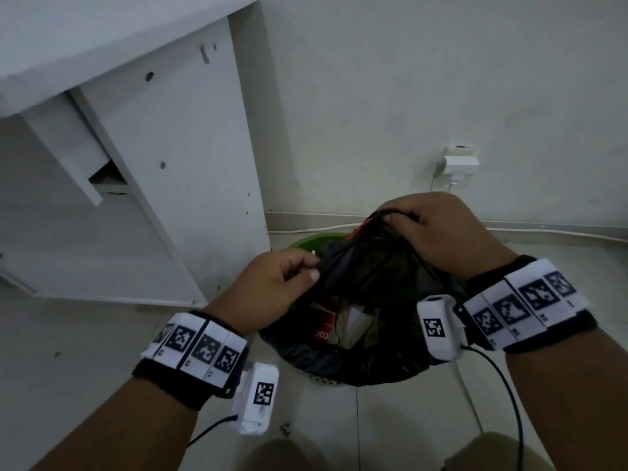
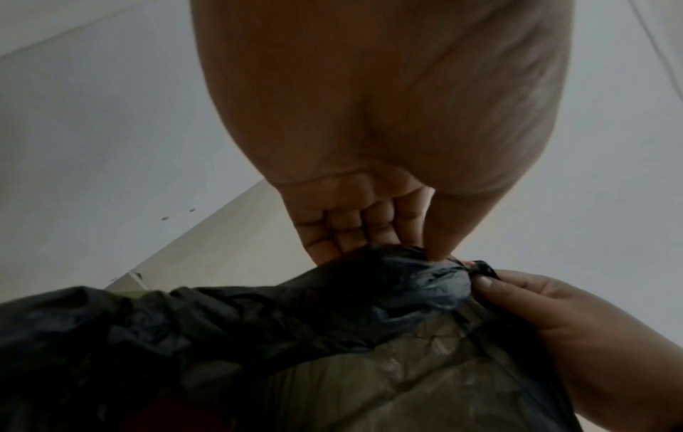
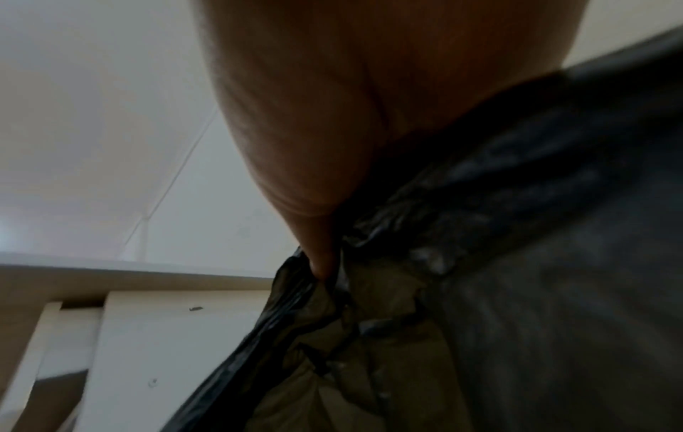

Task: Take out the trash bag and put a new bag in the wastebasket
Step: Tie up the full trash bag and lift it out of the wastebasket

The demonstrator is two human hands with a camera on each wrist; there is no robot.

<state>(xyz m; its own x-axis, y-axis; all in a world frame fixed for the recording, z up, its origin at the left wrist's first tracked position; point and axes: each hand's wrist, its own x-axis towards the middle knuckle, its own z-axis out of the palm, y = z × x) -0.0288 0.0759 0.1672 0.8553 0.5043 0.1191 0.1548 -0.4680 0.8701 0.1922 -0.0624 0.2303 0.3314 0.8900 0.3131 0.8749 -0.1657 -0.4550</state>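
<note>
Black trash bag [image 1: 370, 270] rim pinched by left hand [image 1: 272, 283], right hand [image 1: 441, 232].

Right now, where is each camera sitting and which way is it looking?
Head: high up, looking down at the bag in the green bin; both hands and forearms show.
Left wrist: under the left hand, looking along it at the bag; right hand shows too.
Right wrist: under the right hand, facing the bag.
All share the bag.

White wall [image 1: 407, 79] behind; white cabinet [image 1: 163, 164] at left; pale tiled floor [image 1: 85, 334]; plugged wall socket [image 1: 460, 161]; dim light.
</note>
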